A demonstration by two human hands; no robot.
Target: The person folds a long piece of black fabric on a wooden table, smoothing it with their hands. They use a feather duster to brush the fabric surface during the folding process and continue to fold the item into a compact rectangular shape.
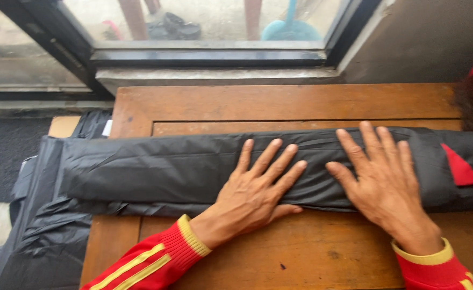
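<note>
Each grip spread flat, left hand (252,196) and right hand (384,185) press the black folded garment (166,172), lying left-to-right.

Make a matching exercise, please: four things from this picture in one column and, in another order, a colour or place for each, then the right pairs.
Things:
1. left hand
2. right hand
3. folded garment
4. wooden table

Descriptions:
A. brown, under the cloth
B. flat on the cloth, near the red patch
C. black, hanging over the table's left edge
D. flat on the middle of the cloth

Pairs: 1-D, 2-B, 3-C, 4-A
</note>
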